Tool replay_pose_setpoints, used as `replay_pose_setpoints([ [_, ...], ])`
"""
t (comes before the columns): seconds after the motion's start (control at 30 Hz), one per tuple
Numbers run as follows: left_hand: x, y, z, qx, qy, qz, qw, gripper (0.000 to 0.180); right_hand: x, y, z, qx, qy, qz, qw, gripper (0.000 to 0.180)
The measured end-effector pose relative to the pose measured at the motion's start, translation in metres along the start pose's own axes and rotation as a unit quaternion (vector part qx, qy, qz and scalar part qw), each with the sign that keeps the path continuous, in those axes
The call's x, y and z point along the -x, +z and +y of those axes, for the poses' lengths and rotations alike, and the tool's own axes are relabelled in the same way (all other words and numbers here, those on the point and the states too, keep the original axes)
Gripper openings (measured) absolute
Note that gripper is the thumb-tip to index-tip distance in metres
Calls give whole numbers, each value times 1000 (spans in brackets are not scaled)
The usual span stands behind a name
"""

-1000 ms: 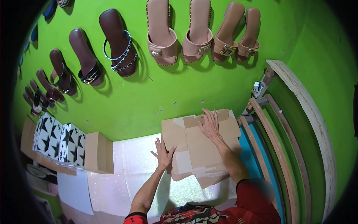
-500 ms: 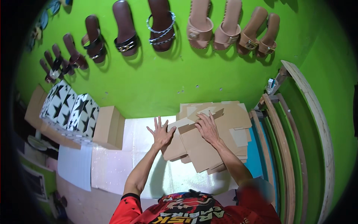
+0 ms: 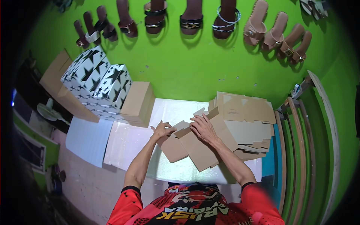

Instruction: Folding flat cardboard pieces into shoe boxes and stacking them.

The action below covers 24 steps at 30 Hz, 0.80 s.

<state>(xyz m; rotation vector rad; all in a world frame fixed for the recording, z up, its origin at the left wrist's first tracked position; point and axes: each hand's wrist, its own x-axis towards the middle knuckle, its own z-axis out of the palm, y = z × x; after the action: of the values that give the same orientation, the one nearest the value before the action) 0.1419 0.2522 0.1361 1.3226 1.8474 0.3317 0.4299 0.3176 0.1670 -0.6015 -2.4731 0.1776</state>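
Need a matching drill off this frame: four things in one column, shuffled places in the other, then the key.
1. flat cardboard piece
2. stack of flat cardboard
3. star-print boxes
4. sandals

A. hung on the green wall
B. far left of the table
C. under both hands: left hand, right hand
D. to the right of the hands

Pairs: 1-C, 2-D, 3-B, 4-A

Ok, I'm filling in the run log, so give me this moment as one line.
left hand: on flat cardboard blank | right hand: pressing its raised flap | stack of blanks: to the right | surface: white table
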Motion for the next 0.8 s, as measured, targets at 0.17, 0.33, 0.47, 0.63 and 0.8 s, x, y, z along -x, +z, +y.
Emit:
replay_pose_setpoints([
  [0.17,33,-4,-77,-30,-11,95,995,56,-21,37,-56,-13,-47,-42,998,15],
  [0.33,53,-33,-117,-71,-20,90,993,52,-6,60,-96,-36,-5,-89,995,16],
  [0.47,59,-49,-126,-81,-30,77,993,52,17,69,-118,-21,24,-94,995,17],
  [0.63,56,-47,-120,-63,-1,134,989,49,37,66,-145,-8,59,-64,996,21],
  [0.8,54,-39,-107,-59,74,182,979,47,61,71,-179,5,79,-93,993,20],
])
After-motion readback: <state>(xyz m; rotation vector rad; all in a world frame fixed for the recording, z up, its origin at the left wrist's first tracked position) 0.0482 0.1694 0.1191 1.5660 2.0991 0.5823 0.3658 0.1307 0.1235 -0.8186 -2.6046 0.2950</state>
